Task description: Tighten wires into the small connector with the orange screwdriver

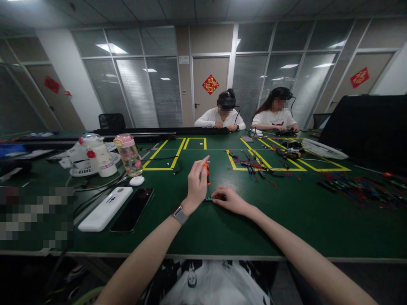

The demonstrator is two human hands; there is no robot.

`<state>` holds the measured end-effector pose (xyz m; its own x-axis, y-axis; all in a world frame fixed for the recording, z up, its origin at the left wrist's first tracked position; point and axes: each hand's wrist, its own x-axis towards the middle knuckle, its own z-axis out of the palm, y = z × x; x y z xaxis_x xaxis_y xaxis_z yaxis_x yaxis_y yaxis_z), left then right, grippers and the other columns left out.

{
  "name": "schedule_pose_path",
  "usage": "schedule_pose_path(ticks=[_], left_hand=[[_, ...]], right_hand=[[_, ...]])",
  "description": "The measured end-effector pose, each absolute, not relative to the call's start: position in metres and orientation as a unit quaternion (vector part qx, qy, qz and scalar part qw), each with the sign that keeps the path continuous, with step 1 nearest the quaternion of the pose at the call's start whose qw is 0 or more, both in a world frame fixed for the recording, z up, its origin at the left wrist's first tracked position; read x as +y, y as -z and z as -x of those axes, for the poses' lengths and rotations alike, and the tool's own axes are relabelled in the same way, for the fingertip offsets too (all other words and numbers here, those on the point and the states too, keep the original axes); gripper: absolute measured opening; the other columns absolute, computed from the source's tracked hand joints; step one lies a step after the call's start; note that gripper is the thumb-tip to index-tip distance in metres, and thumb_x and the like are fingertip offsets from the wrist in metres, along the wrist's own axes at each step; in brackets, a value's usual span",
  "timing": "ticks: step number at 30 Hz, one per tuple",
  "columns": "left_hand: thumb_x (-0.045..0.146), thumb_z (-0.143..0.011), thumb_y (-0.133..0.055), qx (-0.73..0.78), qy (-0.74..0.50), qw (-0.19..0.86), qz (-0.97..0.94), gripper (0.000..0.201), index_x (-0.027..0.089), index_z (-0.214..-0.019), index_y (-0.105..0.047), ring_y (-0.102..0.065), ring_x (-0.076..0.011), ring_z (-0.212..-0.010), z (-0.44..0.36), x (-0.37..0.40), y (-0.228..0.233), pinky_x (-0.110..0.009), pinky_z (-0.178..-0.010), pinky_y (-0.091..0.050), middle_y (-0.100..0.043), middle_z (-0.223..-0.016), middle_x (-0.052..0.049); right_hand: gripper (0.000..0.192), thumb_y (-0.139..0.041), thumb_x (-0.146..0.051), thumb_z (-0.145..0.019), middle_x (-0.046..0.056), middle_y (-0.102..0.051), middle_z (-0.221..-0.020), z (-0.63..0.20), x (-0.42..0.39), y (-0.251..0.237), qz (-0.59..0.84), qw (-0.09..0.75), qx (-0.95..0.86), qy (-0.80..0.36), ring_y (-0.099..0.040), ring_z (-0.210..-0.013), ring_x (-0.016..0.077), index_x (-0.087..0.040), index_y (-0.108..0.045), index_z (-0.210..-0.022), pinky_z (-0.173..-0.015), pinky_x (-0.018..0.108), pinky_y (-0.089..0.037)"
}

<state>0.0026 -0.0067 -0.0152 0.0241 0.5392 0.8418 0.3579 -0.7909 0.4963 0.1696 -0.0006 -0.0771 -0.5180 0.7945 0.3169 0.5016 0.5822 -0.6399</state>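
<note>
My left hand (196, 182) is closed on an orange and black screwdriver (208, 180), its fingers pointing up along the handle. The screwdriver stands nearly upright, with its thin shaft reaching down to a small green circuit board (208, 199) on the table. From the right, my right hand (231, 201) pinches the end of that board, partly covering it. Whether the tip sits in a screw is too small to tell.
A white power bank (105, 209) and a black phone (132, 210) lie to the left, before two bottles (129, 157). Wired boards (252, 163) lie right of my hands, with a larger wire heap (356, 188) beyond. Two people sit across the green table (241, 237).
</note>
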Motion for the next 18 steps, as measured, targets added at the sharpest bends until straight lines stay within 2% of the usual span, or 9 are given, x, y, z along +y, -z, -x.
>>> schedule_pose_path(ticks=[3,7,9,13,15,18], left_hand=[[0.022,-0.097,-0.043,0.316,-0.621,0.042,-0.716,0.028,0.02,-0.121,-0.058,-0.058,-0.0157,-0.093,-0.0038,-0.0092,0.0141,-0.029,-0.084,-0.047,-0.061,-0.1,-0.005],[0.028,-0.089,-0.061,0.326,-0.62,0.004,-0.714,0.019,0.02,-0.105,-0.066,-0.056,-0.015,-0.084,-0.0047,-0.0119,0.0128,-0.027,-0.077,-0.048,-0.054,-0.09,-0.003],[0.029,-0.091,-0.058,0.329,-0.618,0.006,-0.714,0.019,0.021,-0.105,-0.067,-0.056,-0.0152,-0.085,-0.0044,-0.0121,0.0127,-0.028,-0.078,-0.049,-0.053,-0.092,-0.003],[0.021,-0.099,-0.036,0.305,-0.604,0.049,-0.735,0.033,0.022,-0.125,-0.058,-0.059,-0.0168,-0.101,-0.0041,-0.0108,0.0126,-0.032,-0.088,-0.048,-0.06,-0.109,-0.007],[0.021,-0.098,-0.04,0.299,-0.603,0.054,-0.738,0.032,0.022,-0.125,-0.057,-0.06,-0.0167,-0.1,-0.0046,-0.01,0.0123,-0.032,-0.088,-0.049,-0.063,-0.108,-0.007],[0.025,-0.091,-0.058,0.312,-0.614,0.018,-0.725,0.022,0.022,-0.111,-0.065,-0.059,-0.0155,-0.087,-0.0048,-0.0093,0.012,-0.029,-0.08,-0.05,-0.06,-0.094,-0.004]], right_hand=[[0.013,-0.065,-0.016,-0.081,0.005,-0.062,-0.087,-0.17,-0.0005,0.0779,0.382,0.304,-0.839,-0.24,-0.06,-0.074,0.015,-0.016,-0.072,-0.092,-0.072,0.028,-0.05],[0.013,-0.065,-0.015,-0.081,0.005,-0.063,-0.087,-0.1701,-0.0005,0.0783,0.382,0.306,-0.839,-0.237,-0.061,-0.074,0.0154,-0.016,-0.072,-0.091,-0.072,0.029,-0.05],[0.013,-0.065,-0.015,-0.081,0.005,-0.062,-0.086,-0.1701,-0.0005,0.0782,0.38,0.307,-0.839,-0.238,-0.061,-0.074,0.0154,-0.016,-0.072,-0.092,-0.072,0.029,-0.05],[0.013,-0.065,-0.016,-0.081,0.004,-0.062,-0.086,-0.1702,-0.0003,0.0778,0.378,0.304,-0.842,-0.235,-0.06,-0.074,0.015,-0.016,-0.072,-0.092,-0.072,0.028,-0.05],[0.013,-0.064,-0.016,-0.082,0.004,-0.062,-0.086,-0.1703,-0.0001,0.0778,0.378,0.302,-0.843,-0.236,-0.06,-0.074,0.0148,-0.016,-0.072,-0.092,-0.071,0.028,-0.05],[0.013,-0.065,-0.015,-0.081,0.004,-0.061,-0.085,-0.1707,0.0004,0.0785,0.381,0.301,-0.842,-0.234,-0.059,-0.073,0.0148,-0.016,-0.072,-0.092,-0.071,0.028,-0.05]])
